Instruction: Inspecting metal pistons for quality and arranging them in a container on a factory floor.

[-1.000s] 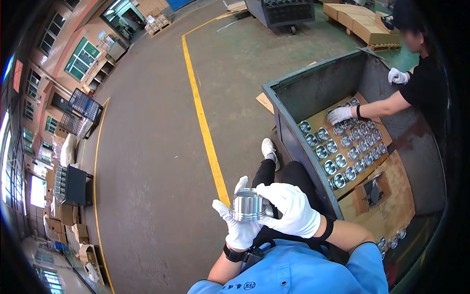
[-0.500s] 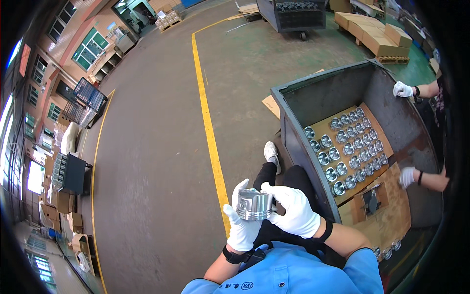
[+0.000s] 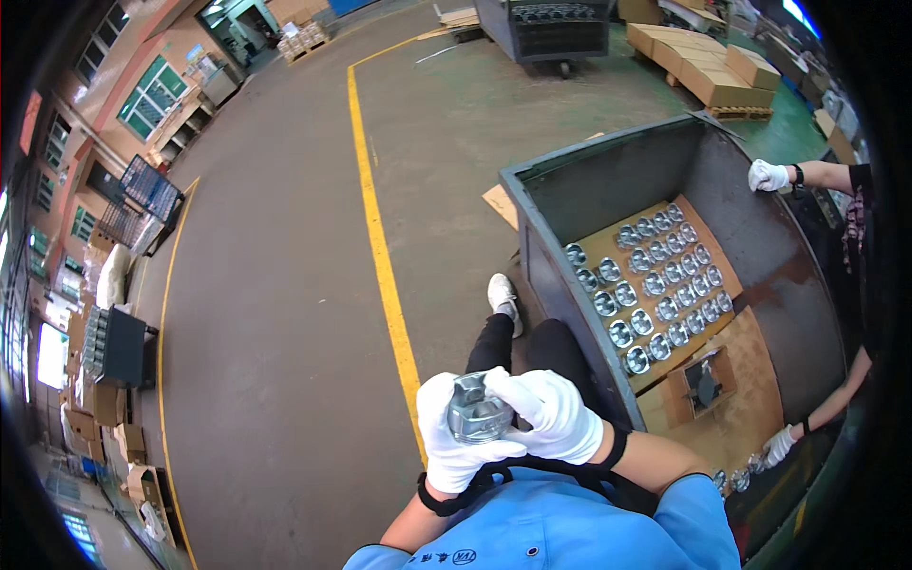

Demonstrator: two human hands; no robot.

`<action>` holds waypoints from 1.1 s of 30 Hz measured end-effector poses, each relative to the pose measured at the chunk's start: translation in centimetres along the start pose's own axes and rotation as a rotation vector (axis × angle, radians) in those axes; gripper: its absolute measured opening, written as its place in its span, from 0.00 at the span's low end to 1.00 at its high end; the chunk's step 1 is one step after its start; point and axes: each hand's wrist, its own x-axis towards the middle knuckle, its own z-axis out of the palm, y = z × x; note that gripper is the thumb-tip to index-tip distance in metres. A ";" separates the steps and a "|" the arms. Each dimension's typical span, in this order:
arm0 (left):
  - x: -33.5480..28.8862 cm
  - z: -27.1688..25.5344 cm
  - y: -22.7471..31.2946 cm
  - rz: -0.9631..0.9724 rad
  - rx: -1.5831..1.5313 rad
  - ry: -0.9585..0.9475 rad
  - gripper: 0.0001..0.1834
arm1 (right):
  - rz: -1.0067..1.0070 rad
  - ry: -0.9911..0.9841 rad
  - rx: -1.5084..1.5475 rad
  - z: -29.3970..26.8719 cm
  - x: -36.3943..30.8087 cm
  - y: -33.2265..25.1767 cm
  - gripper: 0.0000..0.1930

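In front of my body I hold a shiny metal piston (image 3: 478, 410), tilted so that its recessed crown shows. My gloved left hand (image 3: 441, 439) wraps its left side and underside. With fingers and thumb, my gloved right hand (image 3: 554, 416) grips it from the right. To the right stands a large grey metal bin (image 3: 608, 161). Several similar pistons (image 3: 667, 283) stand in rows on a cardboard sheet (image 3: 730, 266) inside it.
A co-worker's gloved hand (image 3: 768, 177) rests on the bin's far rim; the other (image 3: 779, 445) touches pistons (image 3: 739, 480) by the near right corner. A small open cardboard box (image 3: 705, 385) lies in the bin. A yellow line (image 3: 385, 285) crosses the floor; boxes (image 3: 703, 66) sit on a pallet behind.
The piston has turned from side-on to show its crown, and my left fingers have closed around it. The co-worker's lower hand has moved down to the pistons near the corner.
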 end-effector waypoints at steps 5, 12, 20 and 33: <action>0.2 -0.4 0.4 -0.129 -0.093 0.039 0.69 | 0.061 0.042 0.132 -0.2 0.1 0.1 0.28; 1.5 -1.2 1.1 -0.710 -0.593 -0.069 0.35 | 0.316 -0.008 0.621 0.1 -0.7 0.0 0.27; 1.3 -1.8 0.3 -0.495 -0.458 -0.010 0.30 | 0.301 -0.057 0.344 -1.7 1.0 -0.3 0.33; 1.6 -1.8 1.2 -0.049 0.169 -0.101 0.31 | 0.107 -0.094 0.191 -1.6 1.1 0.3 0.30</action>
